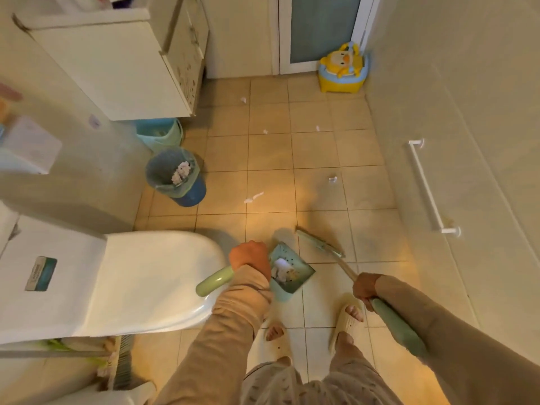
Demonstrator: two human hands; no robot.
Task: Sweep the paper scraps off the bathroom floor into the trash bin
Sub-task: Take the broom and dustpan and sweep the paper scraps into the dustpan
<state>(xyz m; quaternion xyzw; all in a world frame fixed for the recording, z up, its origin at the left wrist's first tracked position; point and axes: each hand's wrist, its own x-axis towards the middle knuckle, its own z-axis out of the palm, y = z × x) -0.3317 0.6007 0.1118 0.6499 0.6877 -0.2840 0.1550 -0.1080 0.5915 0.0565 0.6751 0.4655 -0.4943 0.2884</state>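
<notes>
My left hand [250,257] grips the green handle of a teal dustpan [293,271], which holds crumpled paper and sits low over the floor in front of my feet. My right hand [365,287] is closed around the green handle of a broom whose head [320,243] rests on the tiles just right of the dustpan. Several white paper scraps lie on the beige tiles: a long one [253,197] in the middle, one to the right [332,179], and small ones farther away [265,131] [318,128] [243,99]. The blue trash bin [187,191], lined with a green bag and holding paper, stands at the left.
A white toilet [140,276] with closed lid fills the near left. A teal bucket [163,133] sits under the white cabinet [117,68]. A yellow duck potty [344,71] stands by the far door. A white grab bar [429,188] is on the right wall.
</notes>
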